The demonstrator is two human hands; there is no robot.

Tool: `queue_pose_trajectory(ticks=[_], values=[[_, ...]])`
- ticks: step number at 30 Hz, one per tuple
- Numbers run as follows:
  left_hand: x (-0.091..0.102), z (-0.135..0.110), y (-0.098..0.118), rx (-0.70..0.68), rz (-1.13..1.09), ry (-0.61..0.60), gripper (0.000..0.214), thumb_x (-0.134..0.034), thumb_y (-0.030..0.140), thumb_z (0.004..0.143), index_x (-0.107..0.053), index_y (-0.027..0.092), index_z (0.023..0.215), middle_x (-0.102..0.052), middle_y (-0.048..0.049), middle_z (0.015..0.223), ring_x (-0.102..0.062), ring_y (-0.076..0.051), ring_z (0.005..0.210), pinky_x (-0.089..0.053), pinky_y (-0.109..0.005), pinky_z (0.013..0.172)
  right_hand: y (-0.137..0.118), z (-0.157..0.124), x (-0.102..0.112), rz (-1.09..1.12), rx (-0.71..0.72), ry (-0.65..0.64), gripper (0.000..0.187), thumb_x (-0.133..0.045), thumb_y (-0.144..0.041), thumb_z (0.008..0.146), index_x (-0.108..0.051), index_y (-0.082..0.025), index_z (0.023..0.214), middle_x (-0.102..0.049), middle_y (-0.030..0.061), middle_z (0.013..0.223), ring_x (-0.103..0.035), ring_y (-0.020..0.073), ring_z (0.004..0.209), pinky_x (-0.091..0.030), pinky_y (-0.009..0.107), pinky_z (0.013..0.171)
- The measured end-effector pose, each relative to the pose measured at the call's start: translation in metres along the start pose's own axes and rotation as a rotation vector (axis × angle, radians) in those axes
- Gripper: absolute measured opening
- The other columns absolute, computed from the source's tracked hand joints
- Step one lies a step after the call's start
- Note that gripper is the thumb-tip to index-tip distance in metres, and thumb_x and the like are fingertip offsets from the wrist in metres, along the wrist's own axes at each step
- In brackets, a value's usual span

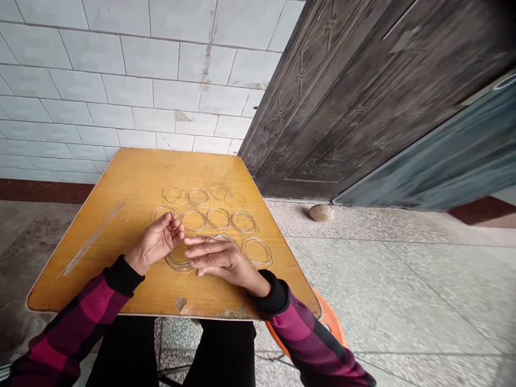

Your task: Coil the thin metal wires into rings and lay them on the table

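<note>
My left hand (157, 240) is raised a little over the wooden table (121, 293), its fingers curled and thumb and fingertips close together. What they pinch, if anything, is too thin to make out. Facing it, my right hand (217, 258) has its fingers stretched out toward the left fingertips, with nothing visible in them. Rows of thin metal wire rings lie around and beneath both hands, among them one wire ring (205, 220) just beyond the fingers and another wire ring (271, 252) right of my right hand. My hands partly cover the nearest rings.
Several straight wires (86, 243) lie in a loose bundle on the table's left side. The table stands against a white tiled wall (153, 91). An orange stool (328, 317) sits under its right corner. A roundish stone (321, 213) lies by the dark carved door (314, 134).
</note>
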State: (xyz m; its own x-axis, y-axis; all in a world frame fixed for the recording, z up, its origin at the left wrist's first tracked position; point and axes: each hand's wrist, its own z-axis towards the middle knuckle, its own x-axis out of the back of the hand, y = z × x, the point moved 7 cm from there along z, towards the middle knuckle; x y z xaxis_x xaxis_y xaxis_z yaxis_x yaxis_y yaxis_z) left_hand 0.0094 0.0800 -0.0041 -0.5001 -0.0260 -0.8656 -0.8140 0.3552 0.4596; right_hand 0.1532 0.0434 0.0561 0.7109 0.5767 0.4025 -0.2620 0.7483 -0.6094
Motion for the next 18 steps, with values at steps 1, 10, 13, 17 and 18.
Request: queue_pose_trajectory(ticks=[1,10,13,17,18], values=[[-0.001,-0.002,0.003,-0.007,-0.026,-0.003,0.027,-0.050,0.016,0.098,-0.067,0.016,0.077,-0.068,0.0009,0.063,-0.069,-0.012,0.064,-0.056,-0.022,0.060,0.003,0.000,0.002,0.131,-0.043,0.007,0.033,-0.073,-0.023,0.086,-0.072,-0.030,0.118,-0.076,0.0059,0.116,-0.063,0.0228,0.125,-0.054,0.045,0.104],[-0.012,-0.012,-0.006,0.057,-0.031,-0.125,0.051,-0.045,0.042,0.100,-0.068,0.018,0.062,-0.062,-0.0009,0.051,-0.064,-0.013,0.052,-0.055,-0.024,0.052,0.039,-0.010,0.016,0.950,-0.367,0.412,0.042,-0.071,-0.065,0.075,-0.069,-0.026,0.061,-0.060,-0.0050,0.055,-0.069,0.0116,0.061,-0.058,0.027,0.067],[-0.018,-0.016,-0.013,0.076,0.015,-0.210,0.049,-0.055,0.046,0.095,-0.067,0.017,0.057,-0.057,-0.0008,0.047,-0.062,-0.014,0.051,-0.056,-0.026,0.053,0.038,-0.011,0.014,1.076,-0.391,0.447,0.048,-0.066,-0.067,0.079,-0.062,-0.024,0.057,-0.044,-0.0080,0.048,-0.055,0.0077,0.049,-0.055,0.023,0.061],[-0.018,-0.014,-0.018,0.093,0.044,-0.250,0.042,-0.068,0.041,0.088,-0.064,0.015,0.055,-0.042,0.0043,0.040,-0.051,-0.009,0.044,-0.054,-0.022,0.053,0.035,-0.008,0.012,1.156,-0.426,0.448,0.044,-0.064,-0.060,0.085,-0.064,-0.024,0.061,-0.037,-0.0101,0.046,-0.039,0.0054,0.040,-0.056,0.022,0.059],[-0.016,-0.012,-0.019,0.112,0.054,-0.223,0.041,-0.068,0.038,0.088,-0.063,0.015,0.055,-0.038,0.0057,0.039,-0.047,-0.007,0.041,-0.052,-0.021,0.051,0.037,-0.008,0.011,1.134,-0.464,0.468,0.042,-0.066,-0.058,0.085,-0.064,-0.023,0.063,-0.039,-0.0101,0.047,-0.039,0.0050,0.041,-0.056,0.021,0.059]])
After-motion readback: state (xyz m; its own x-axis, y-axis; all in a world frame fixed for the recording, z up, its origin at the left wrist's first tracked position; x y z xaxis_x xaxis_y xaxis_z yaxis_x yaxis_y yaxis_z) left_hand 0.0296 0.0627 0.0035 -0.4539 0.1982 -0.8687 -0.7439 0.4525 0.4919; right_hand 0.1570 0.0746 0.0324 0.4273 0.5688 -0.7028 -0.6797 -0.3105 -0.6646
